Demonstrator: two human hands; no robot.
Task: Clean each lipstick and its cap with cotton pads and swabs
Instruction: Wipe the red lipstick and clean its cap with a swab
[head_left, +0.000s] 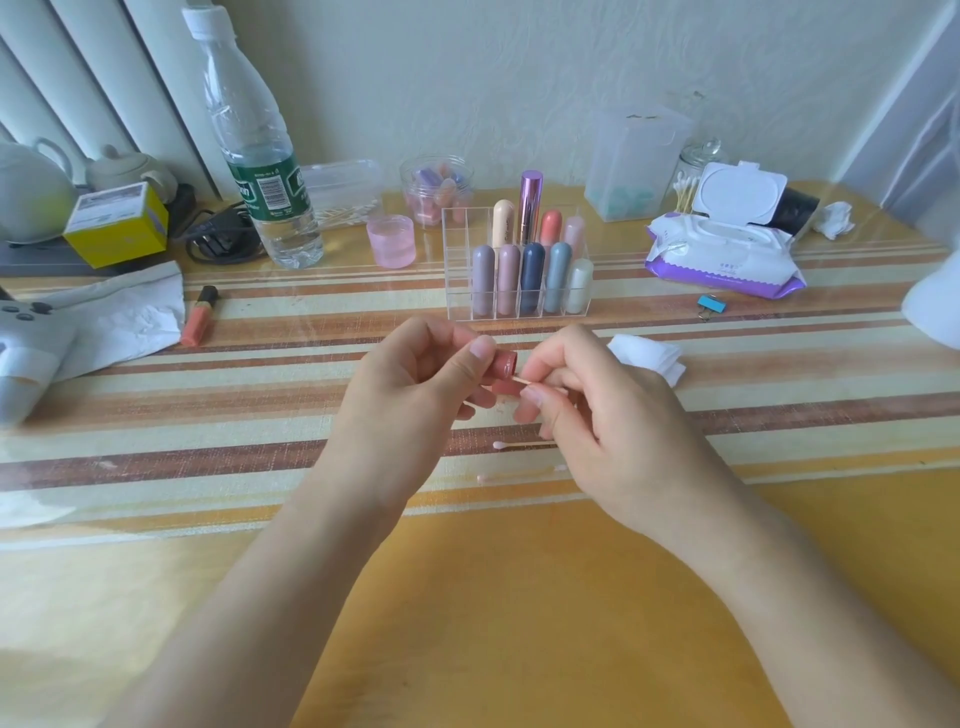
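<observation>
Yellow table (519, 597), striped mat (208, 395). Over it the left hand (410, 384) pinches a red cap (505, 364); the right hand (597, 410) pinches a swab (525, 382) at its mouth. Used swabs (519, 446) lie beneath. Beyond: organizer (460, 270), bottle (260, 171), wipes (722, 254), wall (467, 78).

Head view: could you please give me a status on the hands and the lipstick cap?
Left hand grips pink cap. Right hand pinches cotton swab, tip at cap's open end. Two loose swabs lie on table beneath; nothing blocking.
</observation>
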